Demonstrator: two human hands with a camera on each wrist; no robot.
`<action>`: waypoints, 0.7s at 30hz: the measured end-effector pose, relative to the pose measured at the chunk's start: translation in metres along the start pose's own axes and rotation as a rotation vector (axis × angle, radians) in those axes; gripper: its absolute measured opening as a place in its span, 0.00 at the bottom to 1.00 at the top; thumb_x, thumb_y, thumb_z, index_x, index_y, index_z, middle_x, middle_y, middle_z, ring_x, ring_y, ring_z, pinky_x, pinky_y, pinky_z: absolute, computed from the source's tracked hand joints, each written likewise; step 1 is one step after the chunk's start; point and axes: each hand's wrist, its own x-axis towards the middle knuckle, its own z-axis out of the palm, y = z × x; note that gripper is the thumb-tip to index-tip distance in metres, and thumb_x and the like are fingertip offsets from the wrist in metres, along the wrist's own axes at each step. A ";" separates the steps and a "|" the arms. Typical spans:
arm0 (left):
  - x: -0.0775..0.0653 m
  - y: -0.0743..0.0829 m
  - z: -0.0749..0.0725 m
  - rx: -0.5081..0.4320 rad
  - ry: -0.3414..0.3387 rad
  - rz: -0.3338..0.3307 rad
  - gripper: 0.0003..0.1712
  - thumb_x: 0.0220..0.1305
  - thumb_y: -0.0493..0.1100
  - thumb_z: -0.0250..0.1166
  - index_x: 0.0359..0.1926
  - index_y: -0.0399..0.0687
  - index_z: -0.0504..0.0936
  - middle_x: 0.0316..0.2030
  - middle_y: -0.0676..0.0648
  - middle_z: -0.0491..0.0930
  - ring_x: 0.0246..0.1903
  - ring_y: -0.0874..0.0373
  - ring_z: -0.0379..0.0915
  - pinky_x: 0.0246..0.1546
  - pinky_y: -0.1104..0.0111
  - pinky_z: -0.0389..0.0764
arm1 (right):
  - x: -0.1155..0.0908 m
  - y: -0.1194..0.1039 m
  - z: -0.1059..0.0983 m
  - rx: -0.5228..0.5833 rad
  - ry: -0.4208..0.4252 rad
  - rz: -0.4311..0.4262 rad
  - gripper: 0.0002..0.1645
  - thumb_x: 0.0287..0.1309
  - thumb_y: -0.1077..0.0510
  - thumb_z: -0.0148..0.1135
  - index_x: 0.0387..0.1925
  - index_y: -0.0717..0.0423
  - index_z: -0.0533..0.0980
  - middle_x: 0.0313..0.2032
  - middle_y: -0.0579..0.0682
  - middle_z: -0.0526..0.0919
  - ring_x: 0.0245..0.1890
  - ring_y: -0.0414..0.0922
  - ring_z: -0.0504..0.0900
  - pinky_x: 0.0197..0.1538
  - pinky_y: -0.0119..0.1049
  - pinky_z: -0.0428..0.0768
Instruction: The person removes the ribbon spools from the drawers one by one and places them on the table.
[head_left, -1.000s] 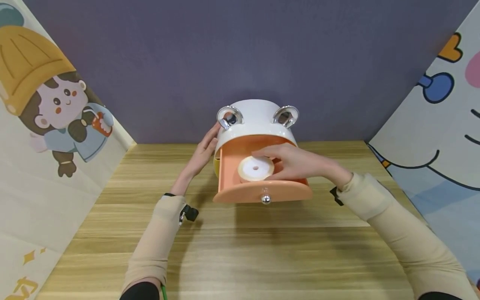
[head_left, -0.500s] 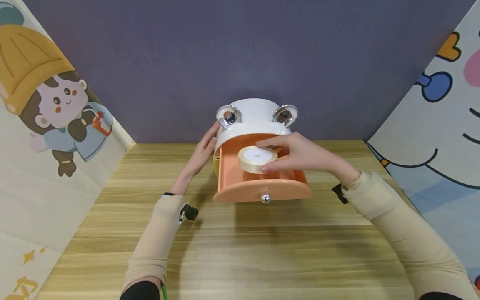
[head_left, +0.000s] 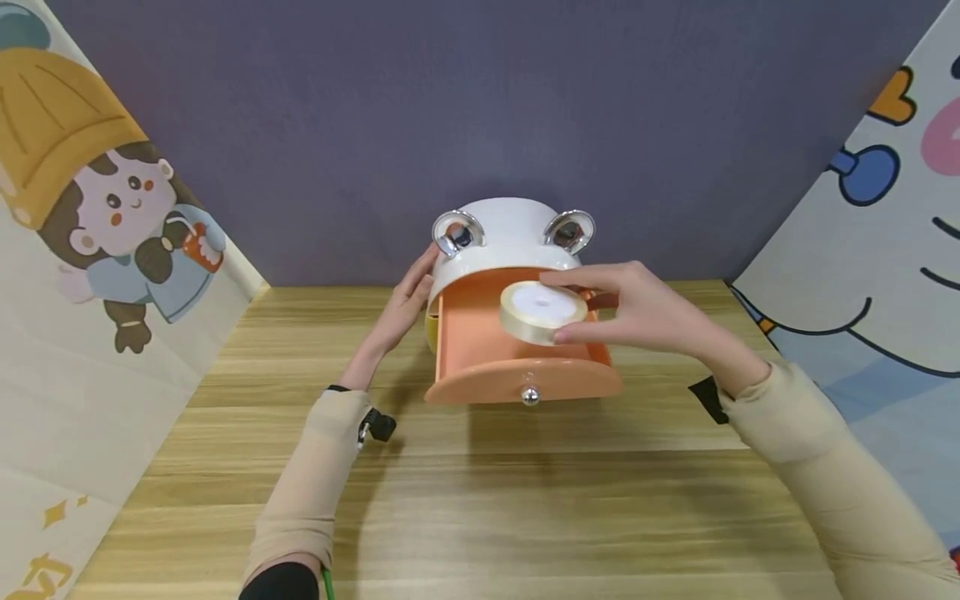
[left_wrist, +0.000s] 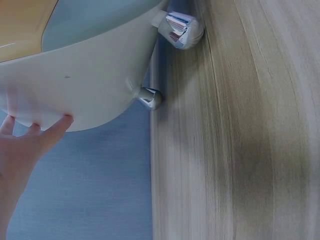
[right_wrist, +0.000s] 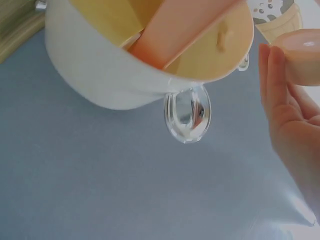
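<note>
A white, frog-shaped storage box (head_left: pixel 510 233) with two silver-ringed eyes stands at the back of the table. Its salmon-pink drawer (head_left: pixel 468 337) is pulled out toward me, a silver knob (head_left: pixel 530 396) on the front. Above the drawer my right hand (head_left: pixel 648 308) pinches a roll of cream ribbon (head_left: pixel 542 310) by its right edge, thumb in front and fingers behind. The right wrist view also has the ribbon roll (right_wrist: pixel 305 57) at the fingertips. My left hand (head_left: pixel 402 312) rests against the box's left side, and in the left wrist view its fingertips (left_wrist: pixel 64 121) touch the white shell.
A dark grey-blue wall (head_left: pixel 480 108) rises right behind the box. Printed cartoon panels stand at both sides. Silver feet (left_wrist: pixel 150 98) hold the box on the wooden table (head_left: pixel 465 517).
My right hand has lifted the ribbon roll out of the drawer and shifted it rightward, tilting it slightly. The left hand, box and drawer stay about where they were.
</note>
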 end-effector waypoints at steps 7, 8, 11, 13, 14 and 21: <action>0.006 -0.026 -0.004 0.011 0.028 0.025 0.37 0.74 0.64 0.45 0.78 0.59 0.54 0.80 0.57 0.43 0.79 0.54 0.39 0.76 0.48 0.55 | -0.021 0.007 -0.005 -0.026 0.076 -0.004 0.37 0.49 0.56 0.78 0.62 0.51 0.77 0.56 0.50 0.84 0.49 0.22 0.77 0.50 0.17 0.80; 0.007 -0.029 -0.004 0.015 0.032 0.028 0.39 0.72 0.67 0.46 0.78 0.61 0.55 0.80 0.58 0.44 0.79 0.54 0.39 0.76 0.48 0.56 | -0.024 0.008 -0.006 -0.026 0.080 -0.006 0.36 0.49 0.56 0.78 0.63 0.50 0.77 0.55 0.50 0.84 0.49 0.22 0.77 0.50 0.17 0.79; 0.006 -0.028 -0.004 0.011 0.033 0.018 0.44 0.67 0.72 0.47 0.78 0.62 0.55 0.80 0.59 0.44 0.79 0.54 0.39 0.76 0.47 0.56 | -0.032 0.012 -0.008 -0.021 0.099 0.005 0.37 0.50 0.56 0.77 0.63 0.48 0.76 0.56 0.50 0.84 0.50 0.22 0.77 0.50 0.15 0.78; 0.004 -0.021 -0.003 0.002 0.029 0.008 0.42 0.69 0.70 0.46 0.78 0.59 0.54 0.80 0.57 0.43 0.79 0.52 0.39 0.76 0.47 0.56 | -0.039 0.014 -0.009 -0.021 0.117 0.031 0.37 0.50 0.56 0.77 0.63 0.46 0.76 0.57 0.50 0.83 0.50 0.21 0.76 0.51 0.14 0.77; 0.002 -0.017 -0.002 0.000 0.027 0.004 0.41 0.72 0.67 0.46 0.78 0.56 0.53 0.80 0.55 0.43 0.79 0.51 0.39 0.76 0.47 0.55 | -0.043 0.015 -0.009 -0.020 0.129 0.044 0.37 0.49 0.57 0.78 0.63 0.46 0.76 0.58 0.50 0.83 0.50 0.21 0.76 0.51 0.13 0.77; -0.003 0.001 0.000 0.002 0.016 -0.015 0.34 0.78 0.54 0.44 0.78 0.48 0.51 0.80 0.47 0.41 0.79 0.46 0.38 0.77 0.48 0.54 | -0.066 0.029 -0.008 0.025 0.214 0.064 0.39 0.48 0.64 0.77 0.64 0.48 0.75 0.58 0.33 0.80 0.52 0.22 0.76 0.51 0.13 0.77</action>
